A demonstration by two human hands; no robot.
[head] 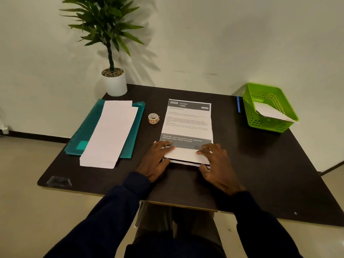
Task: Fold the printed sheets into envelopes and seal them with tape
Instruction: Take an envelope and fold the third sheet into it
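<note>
the printed sheet (188, 123) lies in the middle of the table (260, 174), its near end folded up. the left hand (158, 161) and right hand (217, 164) press that flap with flat, outstretched fingers. the tape roll (153, 118) stands just left of the sheet.

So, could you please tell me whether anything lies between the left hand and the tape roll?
Nothing visible does. The left hand presses the folded edge of the printed sheet, and the tape roll stands just beyond it on bare table, left of the sheet and right of the teal folder.
</note>
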